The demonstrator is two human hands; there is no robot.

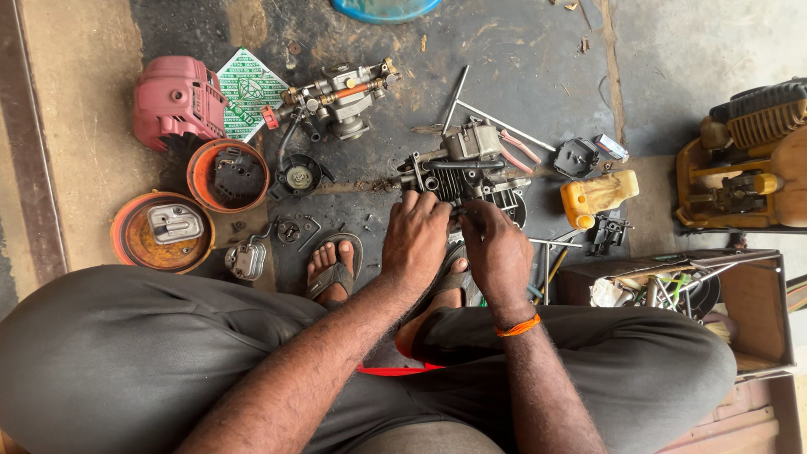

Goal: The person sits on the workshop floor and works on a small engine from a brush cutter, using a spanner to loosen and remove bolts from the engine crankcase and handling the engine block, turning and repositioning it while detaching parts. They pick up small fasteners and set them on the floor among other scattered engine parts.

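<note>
Mid-frame: left hand (pixel 414 240) clamped on small engine block (pixel 464 172), steadying; right hand (pixel 496 248) pinching fitting at its near edge. Likely dismantling; next needs firm hold, careful twist.

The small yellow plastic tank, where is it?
In the head view, the small yellow plastic tank lies on the floor at the person's right, beyond the grey metal engine block, beside a black cover.

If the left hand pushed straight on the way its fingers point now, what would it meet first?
The left hand points up the picture and already touches the small engine block at its near edge, so probably that; depth is hard to judge from above.
</note>
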